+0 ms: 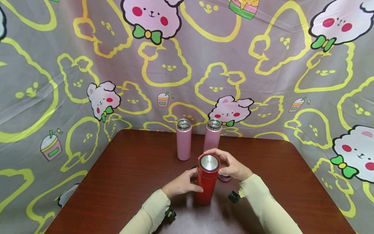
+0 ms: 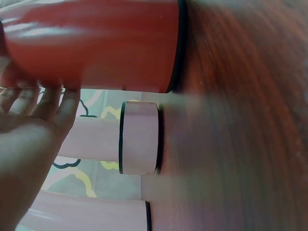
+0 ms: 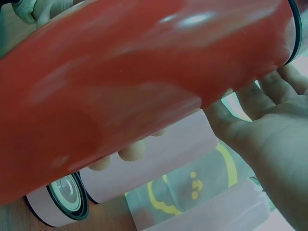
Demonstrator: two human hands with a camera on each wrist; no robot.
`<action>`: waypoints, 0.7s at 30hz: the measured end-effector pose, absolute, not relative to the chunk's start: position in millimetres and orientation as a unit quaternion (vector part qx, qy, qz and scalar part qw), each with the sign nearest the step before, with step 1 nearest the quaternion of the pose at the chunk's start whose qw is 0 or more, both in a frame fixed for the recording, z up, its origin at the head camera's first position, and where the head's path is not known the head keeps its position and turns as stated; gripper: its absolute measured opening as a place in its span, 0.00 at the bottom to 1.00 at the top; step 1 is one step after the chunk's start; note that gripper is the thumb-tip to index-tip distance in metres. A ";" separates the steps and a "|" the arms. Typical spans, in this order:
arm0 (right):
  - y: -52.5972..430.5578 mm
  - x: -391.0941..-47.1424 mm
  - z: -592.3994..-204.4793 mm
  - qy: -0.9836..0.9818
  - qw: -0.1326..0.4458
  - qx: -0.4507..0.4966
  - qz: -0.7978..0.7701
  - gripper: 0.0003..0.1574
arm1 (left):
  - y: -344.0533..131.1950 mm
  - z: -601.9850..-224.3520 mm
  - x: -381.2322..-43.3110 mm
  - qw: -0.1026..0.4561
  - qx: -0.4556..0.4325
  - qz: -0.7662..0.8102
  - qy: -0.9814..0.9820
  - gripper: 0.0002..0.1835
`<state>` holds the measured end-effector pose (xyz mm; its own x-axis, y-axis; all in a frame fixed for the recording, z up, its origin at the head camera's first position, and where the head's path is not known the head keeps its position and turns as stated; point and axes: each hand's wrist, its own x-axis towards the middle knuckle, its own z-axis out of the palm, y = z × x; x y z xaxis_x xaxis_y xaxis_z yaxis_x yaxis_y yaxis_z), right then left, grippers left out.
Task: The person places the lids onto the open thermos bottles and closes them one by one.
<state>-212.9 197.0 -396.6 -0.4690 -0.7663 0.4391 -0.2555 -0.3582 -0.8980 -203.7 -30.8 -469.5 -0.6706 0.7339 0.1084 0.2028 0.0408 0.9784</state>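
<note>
A red thermos (image 1: 206, 188) with a silver-topped red lid (image 1: 209, 163) stands upright on the table, its lid seated on the body. My left hand (image 1: 181, 186) grips the body from the left, the thumb in front and the fingers behind. Around the lid from the right curls my right hand (image 1: 233, 165), fingers at the far side and thumb at the near side. In the right wrist view, the red body (image 3: 144, 82) covers most of the frame, with left fingertips (image 3: 132, 150) showing below it.
Behind stand two lidless pink thermoses, one left (image 1: 184, 143) and one right (image 1: 212, 135), with steel mouths. A pink lid (image 1: 224, 178) lies on the brown table (image 1: 131, 169), partly hidden by the right hand. Another pink lid (image 2: 140, 137) shows in the left wrist view. Patterned cloth (image 1: 175, 65) surrounds the table.
</note>
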 end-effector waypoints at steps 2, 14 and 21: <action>198.1 -211.4 -396.9 0.547 0.182 -0.469 -0.669 0.38 | -30.7 -470.0 -203.6 0.220 0.344 0.605 0.684 0.32; 200.8 -205.0 -396.9 0.609 0.129 -0.437 -0.649 0.37 | -30.2 -469.8 -201.9 0.215 0.346 0.608 0.682 0.32; 198.9 -202.0 -394.8 0.616 0.107 -0.431 -0.651 0.37 | -30.4 -469.4 -202.6 0.219 0.348 0.606 0.681 0.33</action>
<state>-202.0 198.9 -394.8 -0.6060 -0.6699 0.4290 -0.3922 -0.2177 -0.8938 -202.6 -30.4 -469.4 -0.6620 0.7391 0.1245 0.2087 0.0222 0.9777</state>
